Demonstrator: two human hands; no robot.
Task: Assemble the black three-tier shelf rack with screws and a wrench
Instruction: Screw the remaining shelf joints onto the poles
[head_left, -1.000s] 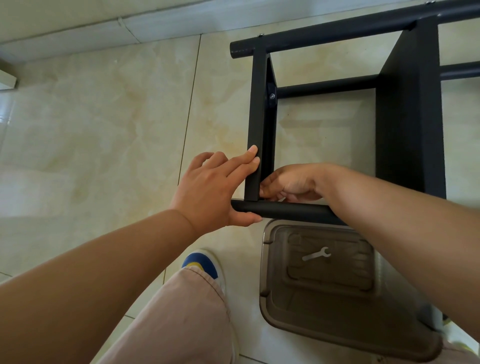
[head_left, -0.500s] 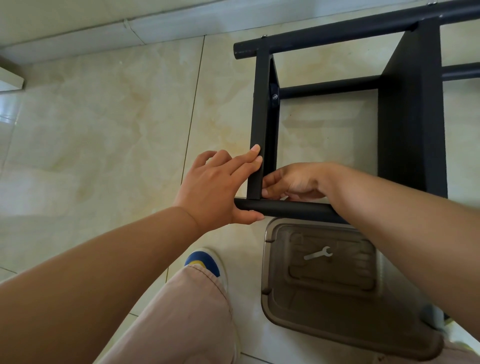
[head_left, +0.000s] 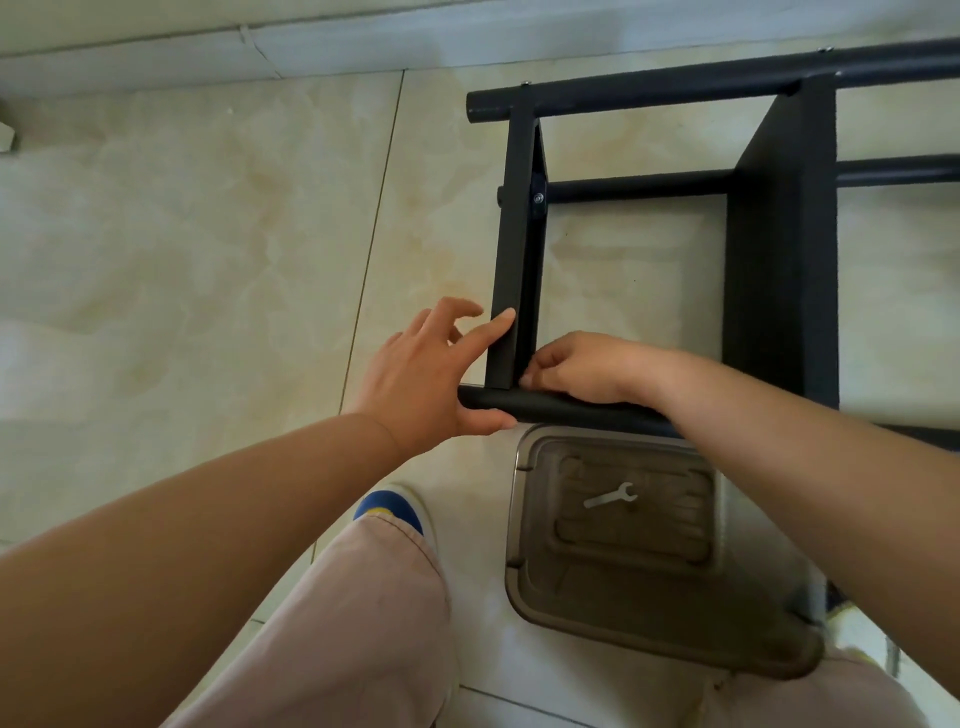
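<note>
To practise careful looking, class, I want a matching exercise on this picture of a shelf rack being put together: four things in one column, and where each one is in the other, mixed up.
Things:
1. wrench
2. left hand
3. right hand
4. shoe

Places:
A. inside the frame corner, fingers curled at the joint
B. lying in the brown tray
C. on the floor, poking out below a trouser leg
D. outside the frame corner, thumb under the near tube, a fingertip on the upright bar

Pairs: 1-B, 2-D, 3-A, 4-C
</note>
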